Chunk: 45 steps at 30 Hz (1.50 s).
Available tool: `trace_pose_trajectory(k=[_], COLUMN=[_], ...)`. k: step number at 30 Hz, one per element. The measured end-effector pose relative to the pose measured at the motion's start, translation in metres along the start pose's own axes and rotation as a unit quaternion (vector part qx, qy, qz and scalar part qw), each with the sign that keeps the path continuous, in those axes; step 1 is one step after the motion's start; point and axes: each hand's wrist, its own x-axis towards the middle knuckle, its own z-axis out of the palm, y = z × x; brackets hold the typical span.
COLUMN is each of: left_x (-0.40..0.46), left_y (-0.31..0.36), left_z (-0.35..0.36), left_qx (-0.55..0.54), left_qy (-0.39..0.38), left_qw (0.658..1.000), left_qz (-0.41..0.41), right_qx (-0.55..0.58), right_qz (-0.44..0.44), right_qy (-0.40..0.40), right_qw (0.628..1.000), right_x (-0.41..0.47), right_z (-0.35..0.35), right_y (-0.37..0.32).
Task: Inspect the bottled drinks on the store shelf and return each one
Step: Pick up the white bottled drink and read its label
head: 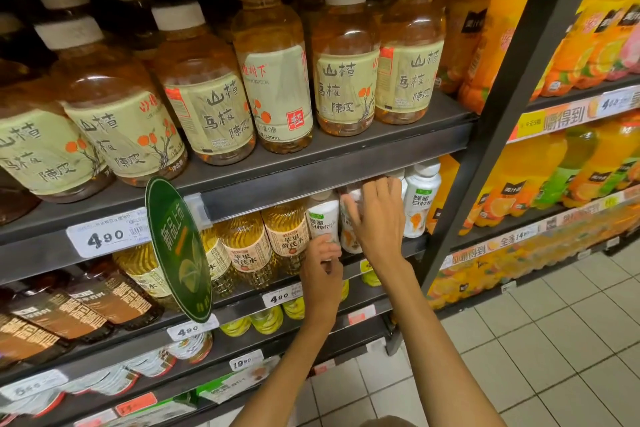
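Both hands are at the second shelf down, among a short row of white plastic bottles with green-and-orange labels. The right hand is spread over the front of one white bottle, fingers fairly straight and laid across its upper body and shoulder; the thumb side is hidden, so I cannot tell whether this grip is closed round the bottle or only pressing on it. That bottle stands on the dark metal shelf, tucked under the edge of the shelf above, with a second white bottle just to its left and a third white bottle to its right. The left hand is lower, its fingers curled at the base of the second white bottle, pinching or steadying its bottom edge.

To the left of these stand amber ribbed bottles with peach labels, and a green oval hanging tag juts from the shelf rail.

By my judgement this is either the moment of setting a bottle back in its row or of drawing one out; the frame alone does not settle it. Either way, the next move calls for care in a tight slot: keep the bottle upright, clear of the shelf edge overhead, and avoid knocking its neighbours on both sides.
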Motion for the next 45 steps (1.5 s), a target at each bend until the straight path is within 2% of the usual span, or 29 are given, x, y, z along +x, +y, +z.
trace_pose_trajectory(k=[3, 5, 8, 11, 16, 20, 21, 23, 24, 29, 32, 34, 39, 40, 41, 43, 45], left_x=[0.005, 0.005, 0.003, 0.001, -0.024, -0.056, -0.064, -0.078, -0.085, -0.107, -0.11, -0.111, -0.115, -0.117, -0.118, -0.119, -0.116], left_y=[0.0, 0.002, 0.006, 0.012, 0.028, 0.051, 0.058, 0.072, 0.078, 0.092, 0.091, 0.09, 0.094, 0.097, 0.101, 0.108, 0.11], left_z=[-0.002, -0.002, -0.002, -0.004, -0.012, -0.025, -0.029, -0.036, -0.039, -0.052, -0.059, -0.067, -0.072, -0.07, -0.069, -0.068, -0.069], left_qx=[0.008, 0.028, 0.071, 0.107, -0.02, -0.073, -0.079, -0.087, -0.091, -0.116, -0.173, -0.212, -0.248, -0.29, -0.352, -0.479, -0.545], left_qy=[-0.041, -0.066, -0.103, -0.147, -0.24, -0.247, -0.247, -0.263, -0.275, -0.333, -0.358, -0.382, -0.383, -0.384, -0.395, -0.433, -0.456], left_qw=[0.999, 0.997, 0.989, 0.978, 0.97, 0.966, 0.966, 0.961, 0.957, 0.931, 0.903, 0.884, 0.875, 0.858, 0.822, 0.711, 0.63], left_qz=[-0.02, 0.017, 0.078, 0.098, 0.006, 0.003, 0.005, -0.005, -0.019, -0.096, -0.161, -0.168, -0.164, -0.18, -0.21, -0.279, -0.313], right_qx=[0.139, 0.238, 0.3, 0.348, 0.495, 0.557, 0.584, 0.663, 0.694, 0.74, 0.771, 0.79, 0.822, 0.818, 0.813, 0.803, 0.81], right_qz=[0.009, 0.024, 0.035, 0.067, 0.092, 0.101, 0.122, 0.165, 0.179, 0.263, 0.284, 0.288, 0.347, 0.357, 0.358, 0.349, 0.345], right_qy=[-0.043, -0.09, -0.136, -0.134, -0.114, -0.081, -0.077, -0.095, -0.119, -0.259, -0.255, -0.234, -0.179, -0.181, -0.193, -0.216, -0.222], right_qw=[0.989, 0.967, 0.943, 0.926, 0.856, 0.82, 0.799, 0.724, 0.687, 0.562, 0.51, 0.488, 0.415, 0.412, 0.417, 0.432, 0.419], right_x=[-0.009, -0.014, -0.018, -0.02, -0.014, -0.016, -0.017, -0.019, -0.019, -0.028, -0.03, -0.028, -0.026, -0.025, -0.025, -0.025, -0.026], right_z=[-0.003, -0.01, -0.024, -0.045, -0.089, -0.108, -0.11, -0.111, -0.112, -0.112, -0.114, -0.117, -0.119, -0.12, -0.12, -0.121, -0.121], right_y=[0.005, 0.008, 0.013, 0.011, 0.0, -0.011, -0.013, -0.013, -0.012, -0.014, -0.017, -0.019, -0.022, -0.021, -0.021, -0.021, -0.024])
